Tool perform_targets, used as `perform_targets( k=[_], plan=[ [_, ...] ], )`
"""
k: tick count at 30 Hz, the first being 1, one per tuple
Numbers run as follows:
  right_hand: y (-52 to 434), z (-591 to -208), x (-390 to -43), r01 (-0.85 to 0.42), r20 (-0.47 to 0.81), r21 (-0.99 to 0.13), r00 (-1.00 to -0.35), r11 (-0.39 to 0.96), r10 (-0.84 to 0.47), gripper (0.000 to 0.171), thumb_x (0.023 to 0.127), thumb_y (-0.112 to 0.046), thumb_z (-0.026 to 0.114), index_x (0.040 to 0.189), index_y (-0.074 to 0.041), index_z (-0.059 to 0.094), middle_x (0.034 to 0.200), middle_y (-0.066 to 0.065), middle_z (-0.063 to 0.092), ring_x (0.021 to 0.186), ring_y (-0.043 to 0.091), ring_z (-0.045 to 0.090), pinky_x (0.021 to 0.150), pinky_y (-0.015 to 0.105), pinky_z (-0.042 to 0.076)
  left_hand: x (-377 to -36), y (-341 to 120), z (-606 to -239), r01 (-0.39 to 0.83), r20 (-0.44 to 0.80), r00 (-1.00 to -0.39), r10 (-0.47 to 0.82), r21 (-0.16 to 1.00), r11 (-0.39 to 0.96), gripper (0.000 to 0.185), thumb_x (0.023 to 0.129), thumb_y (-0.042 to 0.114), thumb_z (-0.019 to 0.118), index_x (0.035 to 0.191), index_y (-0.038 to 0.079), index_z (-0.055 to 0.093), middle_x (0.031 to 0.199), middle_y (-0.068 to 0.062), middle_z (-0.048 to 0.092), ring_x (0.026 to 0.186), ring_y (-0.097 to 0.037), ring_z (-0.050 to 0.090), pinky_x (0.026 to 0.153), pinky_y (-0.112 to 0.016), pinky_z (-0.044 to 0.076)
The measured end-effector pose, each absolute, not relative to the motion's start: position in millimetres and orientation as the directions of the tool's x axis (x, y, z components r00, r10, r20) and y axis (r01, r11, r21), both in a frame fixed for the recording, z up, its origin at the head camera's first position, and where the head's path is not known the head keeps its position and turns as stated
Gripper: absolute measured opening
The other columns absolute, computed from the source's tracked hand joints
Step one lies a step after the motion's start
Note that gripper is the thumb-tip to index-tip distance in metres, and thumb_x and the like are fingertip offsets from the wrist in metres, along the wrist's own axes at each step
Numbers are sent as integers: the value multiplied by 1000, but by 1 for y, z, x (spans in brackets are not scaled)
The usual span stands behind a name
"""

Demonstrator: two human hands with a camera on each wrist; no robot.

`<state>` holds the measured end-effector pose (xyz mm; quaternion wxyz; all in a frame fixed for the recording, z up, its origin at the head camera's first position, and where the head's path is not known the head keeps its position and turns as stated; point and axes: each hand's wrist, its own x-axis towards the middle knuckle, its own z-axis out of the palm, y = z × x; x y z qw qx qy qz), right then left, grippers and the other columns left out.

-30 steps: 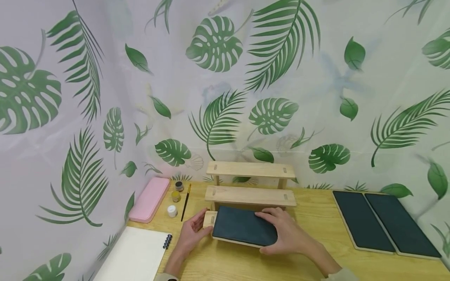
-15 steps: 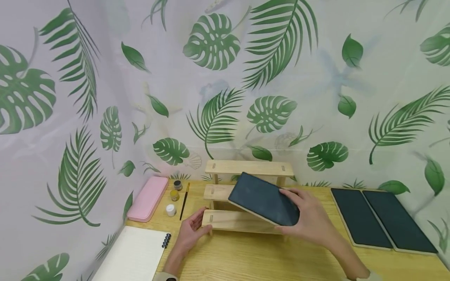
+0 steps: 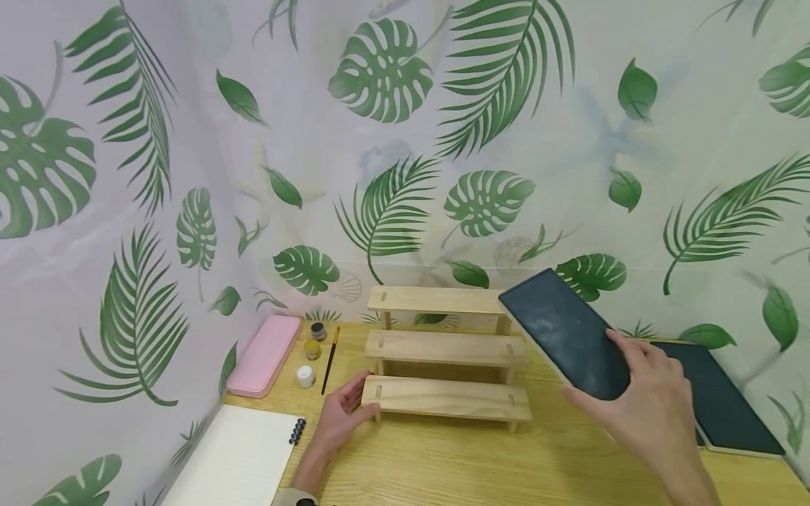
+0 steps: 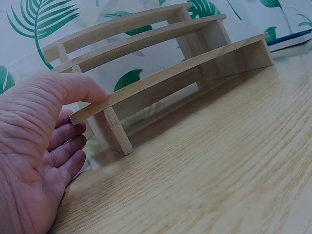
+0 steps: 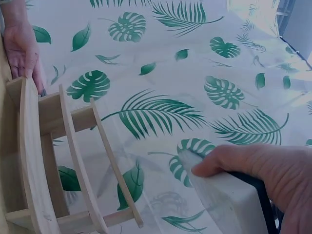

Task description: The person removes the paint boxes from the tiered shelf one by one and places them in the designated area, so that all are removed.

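A three-tier wooden step shelf (image 3: 446,399) stands on the table. At the left end of its lowest step my left hand (image 3: 342,416) pinches the board, thumb in front and fingers behind; the left wrist view shows the thumb (image 4: 87,90) against the edge. My right hand (image 3: 654,393) grips a rectangular board (image 3: 563,330) with a dark top and pale sides, raised and tilted to the right of the shelf. In the right wrist view the thumb (image 5: 214,163) presses its pale side (image 5: 226,200). Another dark board (image 3: 728,400) lies partly hidden behind the right hand.
To the left are a pink case (image 3: 266,355), a spiral notebook (image 3: 230,457) and a paintbrush (image 3: 330,360). Black (image 3: 318,331), yellow (image 3: 312,349) and white (image 3: 306,376) small jars stand beside the brush. A leaf-patterned sheet (image 3: 405,154) hangs close behind the shelf.
My right hand has lifted the dark-topped board off the lowest step and carried it up and right, tilting it. My left hand stays at the step's left end.
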<state>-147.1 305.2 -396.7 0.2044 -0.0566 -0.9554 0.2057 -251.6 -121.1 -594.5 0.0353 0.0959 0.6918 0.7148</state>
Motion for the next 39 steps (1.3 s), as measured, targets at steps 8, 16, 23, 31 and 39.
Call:
perform_targets(
  k=[8,16,23,31,39],
  plan=[
    [316,-404,-152,258,243,-424,-891,868,384,119,75,-75,78,158,0,35,141,45,34,121,65,32,100,77,25,-254,-124,-593,61,69,-981,179,997,-46,70,94,10,78,156,1,46,160,-21,44,150,-39,40,123,-45,33],
    [329,-464,-185,364,132,-459,-874,810,468,125,78,-83,69,157,4,27,131,49,34,116,65,34,90,76,28,-257,-125,-593,69,75,-981,179,997,-38,71,93,11,79,155,-1,47,159,-21,46,148,-39,42,121,-41,37],
    [327,-518,-209,417,-30,-478,-888,773,460,125,79,-81,68,155,8,24,133,53,26,120,67,26,89,81,26,-255,-126,-592,68,73,-980,187,997,-32,72,94,11,79,156,-2,44,160,-20,44,149,-39,41,118,-32,40],
    [327,-553,-228,461,-108,-448,-878,766,465,127,81,-74,72,157,12,18,136,56,20,124,71,20,91,86,23,-255,-123,-590,73,83,-978,190,996,-58,70,94,9,78,155,-1,46,160,-21,44,148,-39,42,117,-29,41],
    [333,-575,-234,495,-145,-428,-863,756,484,134,78,-81,68,154,17,15,135,57,17,123,72,19,92,88,22,-252,-123,-594,48,53,-981,185,998,-32,72,94,11,79,156,-1,45,160,-21,43,148,-40,42,120,-38,37]
  ],
)
